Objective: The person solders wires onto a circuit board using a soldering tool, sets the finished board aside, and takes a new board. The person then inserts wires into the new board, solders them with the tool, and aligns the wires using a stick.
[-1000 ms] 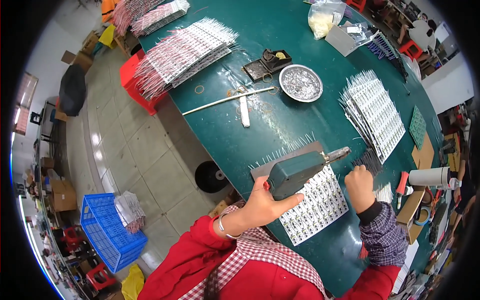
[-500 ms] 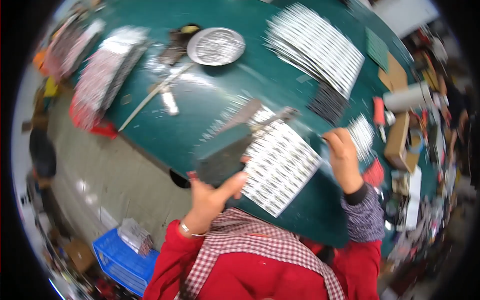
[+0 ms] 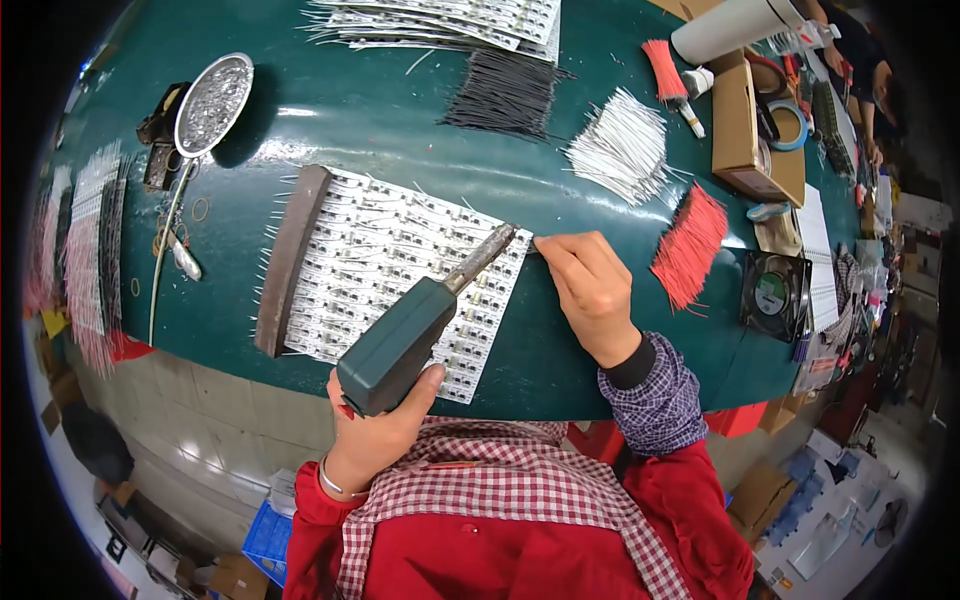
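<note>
My left hand (image 3: 375, 440) grips a dark green soldering gun (image 3: 400, 345) from below. Its metal tip reaches the upper right corner of a white circuit board panel (image 3: 365, 240) on the table. At that same corner, my right hand (image 3: 592, 295) pinches its thumb and forefinger together; whatever they hold is too small to make out. Rows of small components and thin wires cover the panel. A brown bar (image 3: 293, 262) lies across the panel's left side, with wire ends poking out beyond it.
White wires (image 3: 620, 148), red wires (image 3: 690, 247) and black wires (image 3: 502, 95) lie in bundles beyond my hands. More panels (image 3: 440, 22) are stacked at the far edge. A round metal strainer (image 3: 214, 105) stands far left. A cardboard box (image 3: 745, 140) with tape rolls sits at right.
The view has turned, so the panel appears further left. The soldering gun's tip and my right hand have come together at the panel's corner; earlier my right hand was away from it.
</note>
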`<state>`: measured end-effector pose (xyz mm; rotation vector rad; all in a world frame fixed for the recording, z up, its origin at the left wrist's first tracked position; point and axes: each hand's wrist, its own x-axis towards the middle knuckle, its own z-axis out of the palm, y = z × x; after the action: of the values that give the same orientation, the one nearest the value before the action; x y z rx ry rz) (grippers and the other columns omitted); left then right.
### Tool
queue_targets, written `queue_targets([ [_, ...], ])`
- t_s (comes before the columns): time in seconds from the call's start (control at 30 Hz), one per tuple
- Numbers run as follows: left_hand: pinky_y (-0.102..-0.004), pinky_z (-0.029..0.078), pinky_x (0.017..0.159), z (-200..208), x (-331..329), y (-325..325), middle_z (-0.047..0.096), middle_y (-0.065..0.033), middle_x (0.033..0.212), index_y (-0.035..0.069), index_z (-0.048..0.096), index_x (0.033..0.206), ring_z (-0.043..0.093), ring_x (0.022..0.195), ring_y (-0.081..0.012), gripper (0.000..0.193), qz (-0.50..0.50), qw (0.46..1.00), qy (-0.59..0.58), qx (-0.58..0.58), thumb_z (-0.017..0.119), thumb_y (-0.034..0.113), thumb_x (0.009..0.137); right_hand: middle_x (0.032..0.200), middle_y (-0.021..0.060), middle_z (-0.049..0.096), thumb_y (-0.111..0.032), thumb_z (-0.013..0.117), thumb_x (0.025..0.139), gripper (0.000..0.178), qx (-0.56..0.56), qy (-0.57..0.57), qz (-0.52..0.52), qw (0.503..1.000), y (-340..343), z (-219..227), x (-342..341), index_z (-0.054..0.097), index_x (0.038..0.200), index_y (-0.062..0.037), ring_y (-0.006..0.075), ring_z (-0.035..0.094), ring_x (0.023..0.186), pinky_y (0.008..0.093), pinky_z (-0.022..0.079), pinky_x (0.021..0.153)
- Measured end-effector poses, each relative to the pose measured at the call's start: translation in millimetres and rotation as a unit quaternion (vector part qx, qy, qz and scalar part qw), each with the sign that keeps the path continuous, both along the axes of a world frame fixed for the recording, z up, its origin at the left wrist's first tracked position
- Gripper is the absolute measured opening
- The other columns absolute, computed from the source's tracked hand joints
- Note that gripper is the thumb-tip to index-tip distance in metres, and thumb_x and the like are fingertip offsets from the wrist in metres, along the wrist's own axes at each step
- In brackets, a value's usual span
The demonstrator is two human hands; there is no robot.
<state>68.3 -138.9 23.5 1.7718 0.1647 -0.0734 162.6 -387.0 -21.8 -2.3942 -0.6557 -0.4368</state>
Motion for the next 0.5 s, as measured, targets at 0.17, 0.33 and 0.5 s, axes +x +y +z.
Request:
queue_targets([
  [0.17, -0.0267, 0.049, 0.063, -6, -6, -9, 0.069, -0.0076, 0.085, -0.002, 0.070, 0.100, 0.062, 0.070, -0.0112, 0.022, 0.004, 0.999, 0.026, 0.024, 0.079, 0.008, 0.083, 0.091, 0.0095, 0.066, 0.008, 0.068, 0.069, 0.031, -0.021, -0.004, 0.013, 1.000, -1, 0, 0, 0.068, 0.099, 0.0017, 0.0258, 0.063, 0.077, 0.0335, 0.054, 0.064],
  [0.33, -0.0259, 0.048, 0.062, 2, 9, -8, 0.067, -0.0074, 0.086, -0.004, 0.069, 0.101, 0.060, 0.070, -0.0111, 0.021, -0.021, 0.998, 0.048, -0.017, 0.077, 0.005, 0.083, 0.093, 0.0100, 0.064, 0.005, 0.065, 0.070, 0.030, -0.042, 0.003, 0.013, 0.999, -1, 1, 1, 0.067, 0.100, 0.0026, 0.0259, 0.062, 0.079, 0.0340, 0.054, 0.064],
  [0.5, -0.0262, 0.047, 0.060, 2, 12, -10, 0.065, -0.0073, 0.083, -0.005, 0.069, 0.099, 0.059, 0.069, -0.0116, 0.020, -0.026, 0.999, 0.040, -0.001, 0.076, 0.003, 0.082, 0.094, 0.0103, 0.063, 0.005, 0.065, 0.070, 0.031, -0.049, 0.016, 0.013, 0.999, -1, 2, 2, 0.067, 0.101, 0.0028, 0.0259, 0.062, 0.080, 0.0343, 0.053, 0.064],
])
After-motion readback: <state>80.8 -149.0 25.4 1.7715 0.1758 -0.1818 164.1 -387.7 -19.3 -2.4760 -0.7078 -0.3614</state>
